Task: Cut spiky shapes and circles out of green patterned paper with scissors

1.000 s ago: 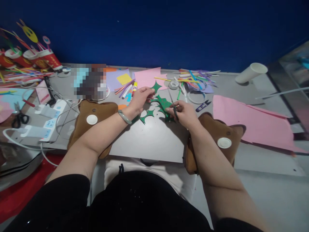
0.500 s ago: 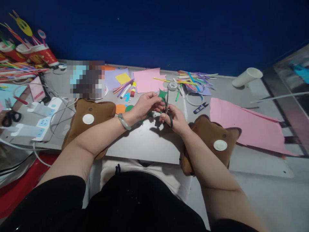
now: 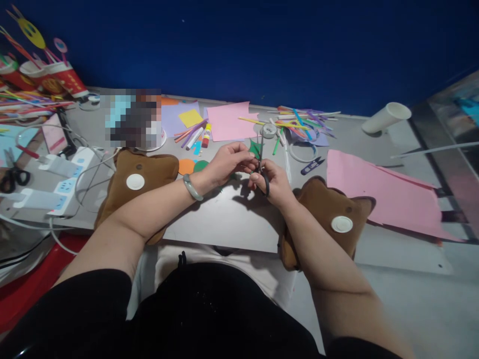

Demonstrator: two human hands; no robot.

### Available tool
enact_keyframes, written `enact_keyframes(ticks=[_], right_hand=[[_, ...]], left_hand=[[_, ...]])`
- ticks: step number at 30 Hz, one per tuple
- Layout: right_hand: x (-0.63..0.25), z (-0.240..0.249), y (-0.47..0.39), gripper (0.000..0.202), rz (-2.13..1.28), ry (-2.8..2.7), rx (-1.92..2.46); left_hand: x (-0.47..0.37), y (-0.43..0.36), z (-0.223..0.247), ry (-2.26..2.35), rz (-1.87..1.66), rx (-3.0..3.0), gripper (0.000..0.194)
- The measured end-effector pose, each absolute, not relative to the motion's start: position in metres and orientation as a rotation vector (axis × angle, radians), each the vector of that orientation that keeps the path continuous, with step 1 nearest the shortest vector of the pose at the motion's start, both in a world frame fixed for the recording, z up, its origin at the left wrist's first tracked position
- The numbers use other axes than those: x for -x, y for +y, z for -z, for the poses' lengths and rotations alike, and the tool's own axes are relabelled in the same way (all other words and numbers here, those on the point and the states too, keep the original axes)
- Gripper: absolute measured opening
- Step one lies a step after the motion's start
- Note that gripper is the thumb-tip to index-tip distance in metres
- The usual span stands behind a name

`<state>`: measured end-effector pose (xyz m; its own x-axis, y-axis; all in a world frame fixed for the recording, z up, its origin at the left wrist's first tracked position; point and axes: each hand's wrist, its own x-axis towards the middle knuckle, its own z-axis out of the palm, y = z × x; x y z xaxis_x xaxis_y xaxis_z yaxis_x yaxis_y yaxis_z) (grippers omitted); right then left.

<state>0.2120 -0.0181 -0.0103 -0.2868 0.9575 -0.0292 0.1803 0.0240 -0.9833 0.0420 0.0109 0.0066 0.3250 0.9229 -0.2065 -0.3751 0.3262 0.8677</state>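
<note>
Above the middle of the table, my left hand (image 3: 232, 162) pinches a small piece of green paper (image 3: 255, 147) with pointed edges. My right hand (image 3: 275, 182) is closed round the dark handles of a pair of scissors (image 3: 266, 182). The scissor blades point away from me and stand against the green paper, slightly apart. My fingers hide part of the paper. Below and left of my left hand, a green paper circle (image 3: 201, 168) and an orange paper piece (image 3: 186, 166) lie on the table, partly behind my wrist.
Brown cushions (image 3: 149, 172) lie under both forearms. Behind my hands are pink paper (image 3: 229, 122), a glue stick (image 3: 206, 135), a roll of tape (image 3: 268, 130) and thread snips (image 3: 312, 165). A power strip (image 3: 71, 187) with cables stands left; a white tube (image 3: 387, 118) stands at back right.
The scissor blades have opened a little at the green paper, and the paper has tilted slightly. Both hands stay nearly in place; the view has shifted slightly.
</note>
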Motion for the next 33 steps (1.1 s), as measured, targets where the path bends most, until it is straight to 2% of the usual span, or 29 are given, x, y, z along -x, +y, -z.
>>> enact_keyframes(ticks=[20,33], right_hand=[[-0.215,0.017,-0.016,0.064,-1.247,-1.57,1.107],[-0.214,0.013,-0.017,0.066,-1.291,-1.521,1.12]], left_hand=[[-0.041,0.009,-0.005,0.788,-0.984,-0.828,0.026],[-0.041,0.01,-0.007,0.784,-0.967,-0.832,0.026]])
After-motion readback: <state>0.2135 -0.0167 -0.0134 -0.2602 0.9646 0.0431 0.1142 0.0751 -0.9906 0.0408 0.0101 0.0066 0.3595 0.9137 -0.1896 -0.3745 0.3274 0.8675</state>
